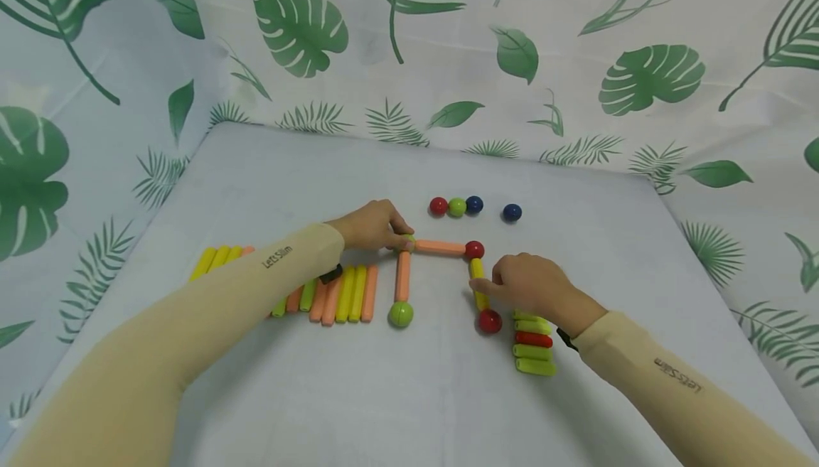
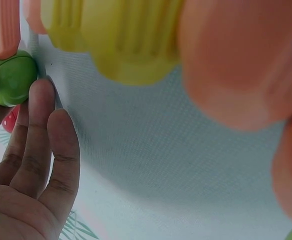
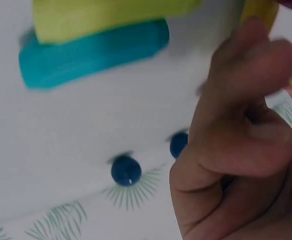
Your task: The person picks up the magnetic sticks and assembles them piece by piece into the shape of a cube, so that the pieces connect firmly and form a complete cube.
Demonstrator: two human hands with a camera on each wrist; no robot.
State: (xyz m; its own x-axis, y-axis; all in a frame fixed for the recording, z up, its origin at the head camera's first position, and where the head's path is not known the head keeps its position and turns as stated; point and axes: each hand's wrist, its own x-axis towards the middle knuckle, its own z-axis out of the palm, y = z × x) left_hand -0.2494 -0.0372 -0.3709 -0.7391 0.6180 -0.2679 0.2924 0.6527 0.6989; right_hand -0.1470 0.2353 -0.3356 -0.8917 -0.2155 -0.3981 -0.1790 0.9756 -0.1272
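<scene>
Long stick row: well left of the orange crossbar [image 1: 440,247], a bunch of yellow, orange and green sticks [image 1: 346,296], partly under the left arm
Left hand: [image 1: 371,227] at the crossbar's left end, fingertips pinching the green corner ball [image 1: 407,242]
Left leg: orange upright stick [image 1: 402,276] running from that corner to the lower green ball [image 1: 401,314], nearer the wearer than the crossbar
Back balls: red, green and blue balls [image 1: 457,207] bunched up beyond the crossbar
Right leg: red corner ball [image 1: 474,249] on the crossbar's right end, then yellow stick [image 1: 477,268], then lower red ball [image 1: 490,321]
Lone ball: blue ball [image 1: 512,212], beyond and right of the crossbar
Right hand: [image 1: 532,283] right of the crossbar, fingers curled, a tip over the yellow stick; honestly can't tell if it's gripping or just touching
Short sticks: green and red sticks [image 1: 534,340], right of the crossbar, nearer the wearer
</scene>
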